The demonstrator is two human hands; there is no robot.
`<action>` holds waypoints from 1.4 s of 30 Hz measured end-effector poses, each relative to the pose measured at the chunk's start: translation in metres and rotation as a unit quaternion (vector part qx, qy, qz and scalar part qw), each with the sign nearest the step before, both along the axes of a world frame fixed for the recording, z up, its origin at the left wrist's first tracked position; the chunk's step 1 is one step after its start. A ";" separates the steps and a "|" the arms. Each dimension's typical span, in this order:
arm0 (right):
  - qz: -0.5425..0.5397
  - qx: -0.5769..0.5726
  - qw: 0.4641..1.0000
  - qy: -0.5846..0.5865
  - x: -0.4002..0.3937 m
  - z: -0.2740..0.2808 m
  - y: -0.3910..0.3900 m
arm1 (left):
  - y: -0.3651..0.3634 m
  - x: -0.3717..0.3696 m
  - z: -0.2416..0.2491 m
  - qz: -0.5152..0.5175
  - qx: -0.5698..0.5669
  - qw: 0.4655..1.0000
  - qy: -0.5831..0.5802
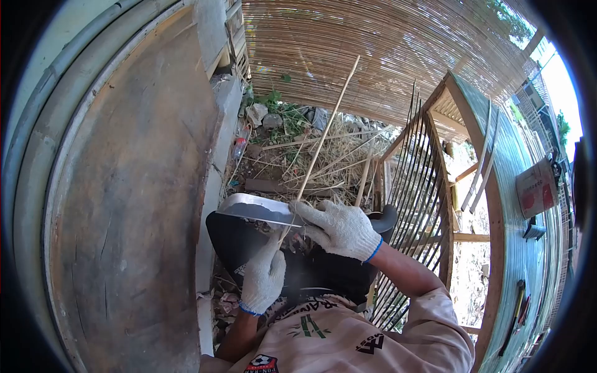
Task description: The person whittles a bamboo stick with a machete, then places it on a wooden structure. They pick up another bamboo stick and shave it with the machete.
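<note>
A long thin bamboo strip (328,130) slants up from between my hands. My left hand (262,280), in a white knitted glove with a blue cuff, is closed around its lower end. My right hand (343,230), gloved alike, has its fingers pressed together on the strip, higher up where it crosses a metal blade. The wide blade (258,210) lies across my dark-clothed lap, pointing left, with its right end by my right fingertips. What lies under my right palm is hidden.
A large wooden board (137,186) stands at the left. Cut strips and rubble (329,155) lie on the ground ahead. At the right are a slatted wooden frame (491,248), a tub (536,189) and tools (516,311). A bamboo screen (373,50) spans the back.
</note>
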State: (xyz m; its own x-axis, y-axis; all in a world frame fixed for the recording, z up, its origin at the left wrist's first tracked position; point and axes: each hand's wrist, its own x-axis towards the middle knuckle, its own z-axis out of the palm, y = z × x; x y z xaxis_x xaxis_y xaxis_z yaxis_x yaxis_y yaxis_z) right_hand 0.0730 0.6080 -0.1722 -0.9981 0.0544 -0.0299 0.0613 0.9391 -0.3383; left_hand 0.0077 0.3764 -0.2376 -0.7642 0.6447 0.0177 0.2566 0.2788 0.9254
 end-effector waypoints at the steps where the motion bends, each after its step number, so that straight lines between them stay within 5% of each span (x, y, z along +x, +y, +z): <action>1: 0.001 -0.001 1.000 -0.001 -0.002 0.001 0.004 | -0.003 0.002 0.000 0.002 0.007 1.000 0.002; 8: -0.017 0.010 0.999 0.049 -0.010 0.002 0.016 | -0.009 0.004 -0.003 0.002 0.018 1.000 -0.002; 19: -0.269 -0.061 0.948 0.159 -0.033 0.014 0.094 | -0.047 0.023 -0.018 -0.017 0.013 1.000 0.014; 26: -0.063 -0.059 0.995 0.059 0.001 -0.009 0.013 | -0.016 0.004 -0.005 -0.001 -0.011 0.996 -0.089; 29: -0.002 -0.040 0.998 -0.043 0.007 -0.002 -0.016 | -0.009 -0.004 -0.004 0.003 0.003 1.000 -0.026; 42: -0.070 -0.038 0.996 0.037 -0.006 -0.015 0.019 | -0.020 0.003 -0.006 -0.014 -0.005 0.998 -0.058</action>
